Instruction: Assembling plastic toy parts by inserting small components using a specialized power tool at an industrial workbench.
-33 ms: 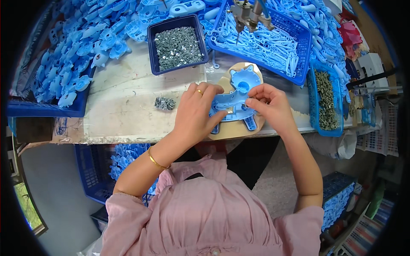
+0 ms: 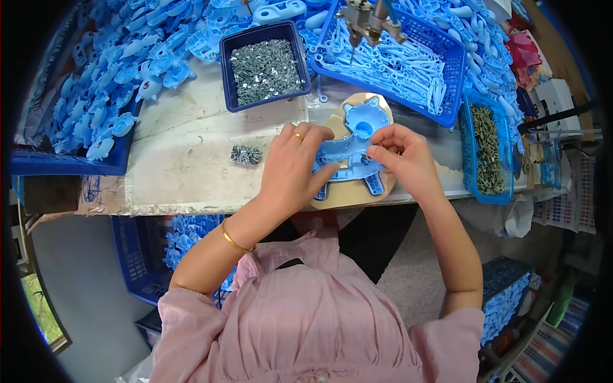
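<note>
A light-blue animal-shaped plastic shell half (image 2: 341, 149) lies hollow side up on a tan holder (image 2: 348, 196) at the table's front edge. My left hand (image 2: 292, 163) grips the shell's left end, fingers curled over it and the thumb on its lower part. A small brass-coloured piece (image 2: 343, 164) sits inside the shell beside that thumb. At the shell's right side, my right hand (image 2: 403, 156) has thumb and forefinger pinched together; what lies between them is hidden. A small heap of screws (image 2: 246, 154) is left of my left hand.
Beyond my hands stand a dark blue tray of screws (image 2: 223, 70) and a blue basket (image 2: 452, 96) of ring-ended rods. A metal driver head (image 2: 370, 25) hangs above. A turquoise basket (image 2: 469, 172) holds brass-coloured pieces. Blue shells (image 2: 105, 118) are piled at left.
The hanging driver head has shifted slightly to the left. My hands and the shell stay in nearly the same place.
</note>
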{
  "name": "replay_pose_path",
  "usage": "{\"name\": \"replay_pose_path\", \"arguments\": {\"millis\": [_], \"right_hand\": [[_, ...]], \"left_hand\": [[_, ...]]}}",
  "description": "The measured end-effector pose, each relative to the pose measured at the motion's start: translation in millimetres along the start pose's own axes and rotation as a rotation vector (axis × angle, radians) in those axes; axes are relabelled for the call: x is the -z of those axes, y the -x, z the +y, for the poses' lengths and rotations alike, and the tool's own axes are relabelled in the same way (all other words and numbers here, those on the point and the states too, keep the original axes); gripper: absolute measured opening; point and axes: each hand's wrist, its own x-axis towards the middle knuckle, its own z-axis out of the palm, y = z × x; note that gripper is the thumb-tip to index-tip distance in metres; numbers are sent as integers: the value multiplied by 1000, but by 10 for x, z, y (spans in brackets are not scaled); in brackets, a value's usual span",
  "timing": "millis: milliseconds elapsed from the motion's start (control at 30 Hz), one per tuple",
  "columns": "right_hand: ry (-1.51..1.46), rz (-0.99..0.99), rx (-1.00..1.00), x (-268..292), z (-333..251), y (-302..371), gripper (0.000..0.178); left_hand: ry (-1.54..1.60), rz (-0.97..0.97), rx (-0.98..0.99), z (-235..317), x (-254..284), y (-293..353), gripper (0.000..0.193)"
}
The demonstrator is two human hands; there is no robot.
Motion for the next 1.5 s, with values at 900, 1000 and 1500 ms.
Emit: {"name": "replay_pose_path", "arguments": {"millis": [900,1000,1500], "right_hand": [[1003,-107,331,-72,-363,-140,21],[742,33,653,-353,-721,-225,38],[192,132,784,-1206,-2509,-1527,58]], "left_hand": [[-283,-7,-33,94,-9,-34,12],[-206,-26,-11,71,17,-40,15],[-459,121,138,-908,676,-286,10]]}}
